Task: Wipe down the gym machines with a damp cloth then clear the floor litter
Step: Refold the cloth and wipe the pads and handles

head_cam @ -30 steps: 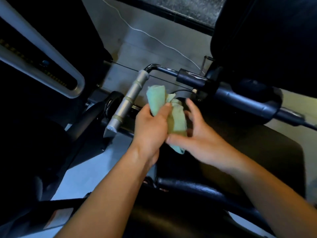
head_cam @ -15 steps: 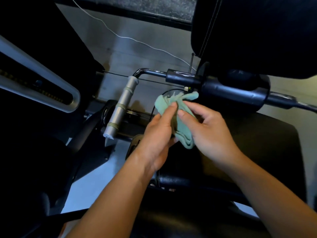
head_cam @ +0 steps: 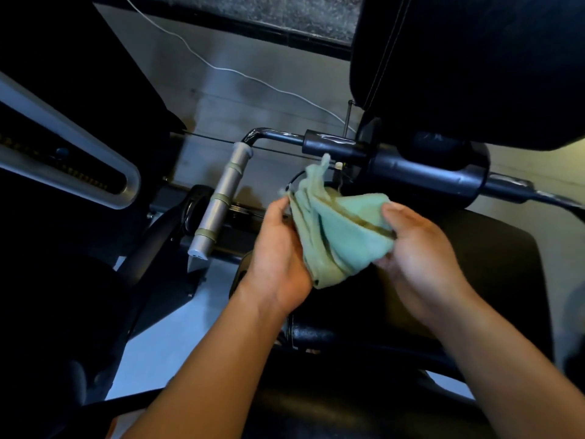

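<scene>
fingers of your right hand and left hand pinch the green cloth, now spread wider than a moment ago above the black seat pad; you're refolding before wiping the silver handle

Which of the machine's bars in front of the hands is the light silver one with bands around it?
The silver handle grip, left of the cloth, angled down-left. The horizontal bar behind is dark and unbanded.

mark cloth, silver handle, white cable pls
cloth (head_cam: 342, 226): head view, middle of its spread panel.
silver handle (head_cam: 221, 201): head view, mid-shaft between two bands.
white cable (head_cam: 221, 68): head view, its sag on the floor.
</scene>
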